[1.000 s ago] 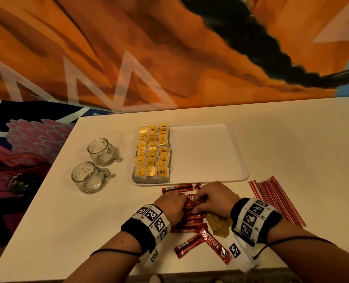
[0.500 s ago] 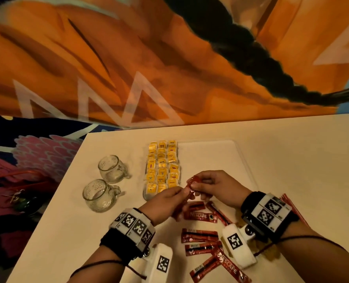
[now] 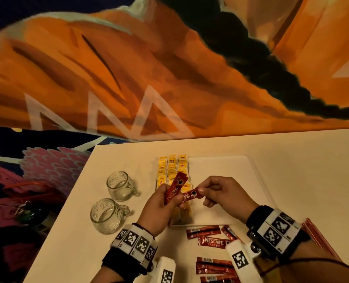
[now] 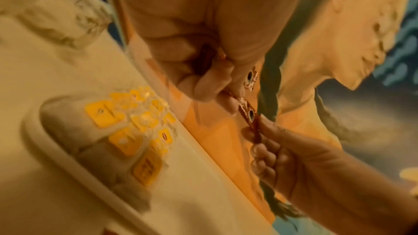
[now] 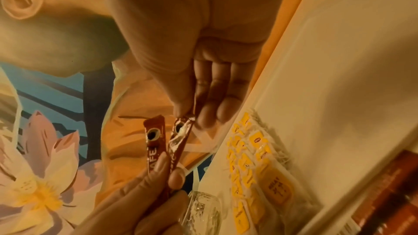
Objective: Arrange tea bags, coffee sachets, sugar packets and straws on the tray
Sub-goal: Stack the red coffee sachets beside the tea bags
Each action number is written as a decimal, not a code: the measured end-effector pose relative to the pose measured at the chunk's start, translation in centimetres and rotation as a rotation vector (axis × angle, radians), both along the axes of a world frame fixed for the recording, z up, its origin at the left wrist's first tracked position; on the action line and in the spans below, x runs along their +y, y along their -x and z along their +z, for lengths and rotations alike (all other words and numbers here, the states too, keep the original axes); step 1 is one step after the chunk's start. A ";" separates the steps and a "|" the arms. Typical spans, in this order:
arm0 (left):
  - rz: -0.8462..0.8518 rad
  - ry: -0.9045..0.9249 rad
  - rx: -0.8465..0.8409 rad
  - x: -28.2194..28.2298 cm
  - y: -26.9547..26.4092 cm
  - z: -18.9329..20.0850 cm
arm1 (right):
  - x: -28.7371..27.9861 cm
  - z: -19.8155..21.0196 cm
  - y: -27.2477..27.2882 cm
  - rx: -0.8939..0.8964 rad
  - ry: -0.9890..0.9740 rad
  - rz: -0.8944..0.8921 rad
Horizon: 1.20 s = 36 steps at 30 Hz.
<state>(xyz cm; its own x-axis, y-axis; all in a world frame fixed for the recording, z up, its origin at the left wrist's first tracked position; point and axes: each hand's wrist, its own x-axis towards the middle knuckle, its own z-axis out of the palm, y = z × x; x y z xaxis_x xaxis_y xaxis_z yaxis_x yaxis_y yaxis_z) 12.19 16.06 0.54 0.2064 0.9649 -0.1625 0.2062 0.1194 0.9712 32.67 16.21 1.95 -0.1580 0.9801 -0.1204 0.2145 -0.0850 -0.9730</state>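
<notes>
The head view looks down over the tray (image 3: 259,180); both close wrist views share its tea bags (image 4: 126,142).

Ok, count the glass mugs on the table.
2. One glass mug stands left of the tray; the other stands just nearer the person, beside the left hand. None seems hidden.

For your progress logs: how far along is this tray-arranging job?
Done: tea bags lined up on the tray. In hand: left hand grips two coffee sachets; right hand pinches one's end. Left: loose sachets and straws on the table; no sugar packets identifiable.
</notes>
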 end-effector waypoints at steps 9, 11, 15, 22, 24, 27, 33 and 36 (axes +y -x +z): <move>0.073 -0.091 0.183 3.4 0.3 -1.6 | 4.9 -1.8 -2.6 -0.055 0.043 -0.114; 0.093 -0.089 0.180 4.0 0.6 -2.2 | 7.1 -3.1 -4.2 -0.051 0.127 -0.220; 0.155 -0.018 0.137 4.8 0.3 -2.4 | 11.8 -6.6 -6.4 -0.086 0.282 -0.380; 0.196 0.039 0.132 5.3 0.5 -3.1 | 17.3 -8.9 -6.2 -0.337 0.330 -0.369; 0.193 0.045 0.130 5.3 0.6 -3.3 | 18.3 -8.8 -5.9 -0.425 0.309 -0.311; 0.173 0.061 0.115 5.3 0.7 -3.8 | 19.3 -8.7 -5.5 -0.512 0.296 -0.236; 0.132 0.089 0.053 5.1 0.6 -3.2 | 20.0 -8.6 -5.5 -0.542 0.306 -0.240; 0.154 0.116 0.032 5.0 0.6 -3.1 | 20.4 -8.8 -5.7 -0.590 0.316 -0.247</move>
<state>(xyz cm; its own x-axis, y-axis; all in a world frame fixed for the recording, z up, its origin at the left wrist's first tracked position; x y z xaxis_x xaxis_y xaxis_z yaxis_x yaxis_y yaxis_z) 11.62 21.07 -2.59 0.0505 0.9591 -0.2785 0.2077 0.2627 0.9423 38.34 36.63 -6.83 0.2431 0.8831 -0.4013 0.6358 -0.4575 -0.6216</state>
